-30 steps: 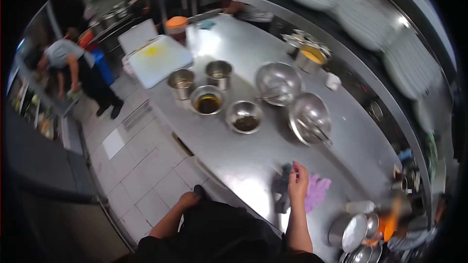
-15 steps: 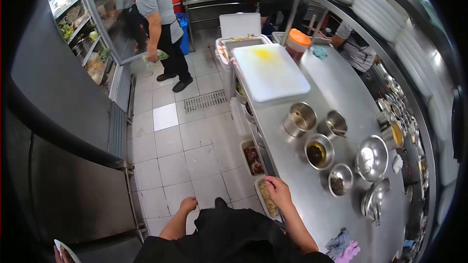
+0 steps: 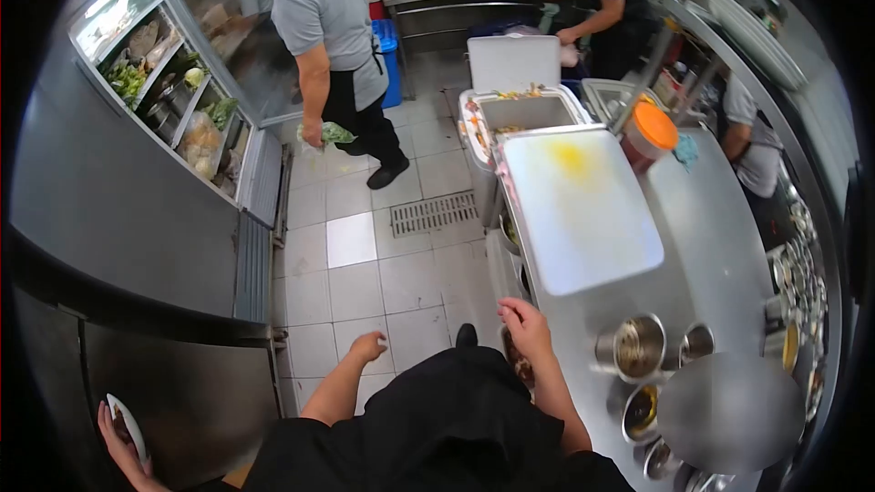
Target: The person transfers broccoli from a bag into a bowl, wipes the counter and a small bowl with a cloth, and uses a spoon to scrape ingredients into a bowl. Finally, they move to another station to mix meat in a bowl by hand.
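Observation:
My left hand (image 3: 368, 347) hangs over the tiled floor in front of my dark clothing, loosely curled with nothing in it. At the steel counter's left edge is my right hand (image 3: 527, 323), its fingers slightly apart and empty. Beneath and beside it, a container of dark red food (image 3: 517, 363) is partly hidden. The white cutting board (image 3: 583, 210), stained yellow, lies on the counter (image 3: 711, 219) ahead of my right hand. Metal pots, one of them a tall pot (image 3: 631, 348) and another a pot with dark liquid (image 3: 642, 408), stand to the right.
A person in grey (image 3: 337, 27) holds a bag of greens (image 3: 335, 133) near the open fridge (image 3: 173, 73). Another person's hand (image 3: 117, 445) holds a white dish (image 3: 128, 428) at lower left. An open white bin (image 3: 476, 132) and an orange-lidded container (image 3: 649, 135) are ahead.
The view has moved forward along the counter. My left hand's fingers have loosened. The person in dark clothing at the back stands more upright, and the dish at lower left shows more fully.

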Available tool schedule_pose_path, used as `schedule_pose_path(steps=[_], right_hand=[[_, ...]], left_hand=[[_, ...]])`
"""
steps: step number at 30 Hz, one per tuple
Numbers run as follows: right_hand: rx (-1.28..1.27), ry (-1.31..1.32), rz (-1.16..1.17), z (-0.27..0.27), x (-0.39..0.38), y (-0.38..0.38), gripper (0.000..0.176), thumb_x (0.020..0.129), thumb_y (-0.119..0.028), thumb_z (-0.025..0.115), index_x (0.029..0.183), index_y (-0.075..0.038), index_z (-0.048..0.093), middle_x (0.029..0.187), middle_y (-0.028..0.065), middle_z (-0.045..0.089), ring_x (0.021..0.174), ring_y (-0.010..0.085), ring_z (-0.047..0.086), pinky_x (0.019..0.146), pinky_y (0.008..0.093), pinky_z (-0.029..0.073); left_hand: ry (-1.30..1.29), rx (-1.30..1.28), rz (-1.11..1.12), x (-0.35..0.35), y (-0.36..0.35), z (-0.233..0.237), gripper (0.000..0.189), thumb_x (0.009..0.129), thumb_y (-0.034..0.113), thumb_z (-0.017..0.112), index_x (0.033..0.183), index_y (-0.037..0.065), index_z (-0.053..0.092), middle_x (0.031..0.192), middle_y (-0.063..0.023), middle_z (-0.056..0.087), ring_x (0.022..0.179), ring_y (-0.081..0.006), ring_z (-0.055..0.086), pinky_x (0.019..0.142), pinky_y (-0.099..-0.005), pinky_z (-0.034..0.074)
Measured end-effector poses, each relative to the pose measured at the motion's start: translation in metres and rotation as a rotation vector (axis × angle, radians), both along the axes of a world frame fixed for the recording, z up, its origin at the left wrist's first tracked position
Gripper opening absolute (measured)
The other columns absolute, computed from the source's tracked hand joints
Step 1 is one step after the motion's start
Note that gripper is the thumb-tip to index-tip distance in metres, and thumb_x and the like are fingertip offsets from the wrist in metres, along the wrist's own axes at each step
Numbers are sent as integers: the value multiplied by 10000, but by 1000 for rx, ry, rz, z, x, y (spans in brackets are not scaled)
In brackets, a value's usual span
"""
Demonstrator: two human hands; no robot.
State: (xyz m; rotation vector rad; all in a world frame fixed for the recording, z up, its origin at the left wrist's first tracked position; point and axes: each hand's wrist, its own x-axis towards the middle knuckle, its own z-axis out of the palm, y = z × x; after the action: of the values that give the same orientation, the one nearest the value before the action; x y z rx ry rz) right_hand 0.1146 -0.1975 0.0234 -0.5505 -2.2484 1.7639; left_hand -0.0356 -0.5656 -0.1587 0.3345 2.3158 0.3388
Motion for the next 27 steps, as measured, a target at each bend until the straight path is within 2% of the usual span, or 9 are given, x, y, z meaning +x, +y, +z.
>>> schedule_pose_path(steps=[6,12,14,15,17,19,21,24,27], right_hand=[[-183,-16,145,5,-124,41,245,941,-152,549,1127,-15,629,954,96,688,839,149,651,756,276,515],[-236,-57,140,12,-231,62,250,934,-169,572,1115,-8,638,948,86,699,835,136,663,764,263,515],[-180,-77,154,13,-272,66,255,933,-166,568,1123,-9,633,948,82,699,836,134,660,765,262,513],[-176,-81,143,8,-294,70,255,933,-166,568,1123,-9,633,948,82,699,836,134,660,765,262,513],[-158,-82,149,-1,-338,76,258,959,-158,551,1163,-11,610,963,72,675,840,105,622,752,234,499],[-130,-119,112,11,-387,79,260,960,-156,550,1166,-9,609,961,73,676,834,104,621,750,234,499],[-103,-162,101,23,-429,81,263,960,-151,546,1169,-3,606,958,79,678,821,106,622,752,236,499],[-68,-148,74,34,-482,89,262,960,-146,541,1168,-1,605,958,82,678,823,110,623,754,241,500],[-109,-158,23,36,-518,96,270,942,-175,555,1158,-29,624,930,68,701,805,111,629,753,255,504]], left_hand=[[-275,-112,241,-40,-35,0,293,872,328,558,905,61,671,583,-89,616,549,-225,630,526,-369,511],[-458,187,76,-95,-84,-125,238,881,170,507,1018,81,679,615,-109,599,520,-216,611,483,-355,517],[-674,29,550,-137,-73,-153,265,874,164,518,1077,95,673,714,-147,624,537,-229,616,503,-365,543],[-680,29,539,-166,-63,-155,265,874,164,518,1077,95,673,714,-147,624,537,-229,616,503,-365,543],[-552,-39,-35,-233,-31,-129,267,879,190,532,1082,94,676,763,-142,639,567,-247,629,521,-361,558],[-277,167,-412,-317,-34,-154,286,866,268,563,1045,85,688,735,-123,648,587,-252,645,506,-382,545],[-438,-186,54,-395,23,-108,384,892,412,543,910,58,690,809,-146,690,779,-311,670,735,-431,528],[-127,157,-97,-488,93,-37,440,870,479,551,970,75,691,1042,-185,670,972,-353,630,876,-426,485],[-158,244,-238,-549,184,13,470,860,491,589,1102,92,638,1013,-162,678,964,-326,642,845,-406,497]])
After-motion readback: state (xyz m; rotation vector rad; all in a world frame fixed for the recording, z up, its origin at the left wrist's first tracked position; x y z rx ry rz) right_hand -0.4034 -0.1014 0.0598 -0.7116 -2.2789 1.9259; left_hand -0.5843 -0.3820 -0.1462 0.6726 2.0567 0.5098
